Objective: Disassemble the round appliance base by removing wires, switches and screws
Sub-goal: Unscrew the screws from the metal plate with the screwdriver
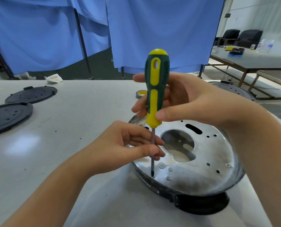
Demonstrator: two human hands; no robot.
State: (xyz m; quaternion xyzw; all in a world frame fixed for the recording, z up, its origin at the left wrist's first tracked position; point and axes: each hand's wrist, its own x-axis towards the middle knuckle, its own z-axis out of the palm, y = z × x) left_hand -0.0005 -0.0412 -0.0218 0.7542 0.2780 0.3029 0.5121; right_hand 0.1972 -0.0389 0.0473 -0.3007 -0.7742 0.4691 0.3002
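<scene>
I see right hand point(182, 102) gripping screwdriver point(156, 89) handle to turn; left hand point(128, 145) fingers pinch shaft, steadying tip in screw point(152, 175), lower centre of base point(202, 174).

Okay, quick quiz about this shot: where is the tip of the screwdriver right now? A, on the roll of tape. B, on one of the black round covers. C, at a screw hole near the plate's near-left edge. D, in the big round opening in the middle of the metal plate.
C: the screwdriver stands upright with its tip in a hole at the near-left edge of the metal plate, the left hand pinching the shaft and the right hand on the handle.
</scene>
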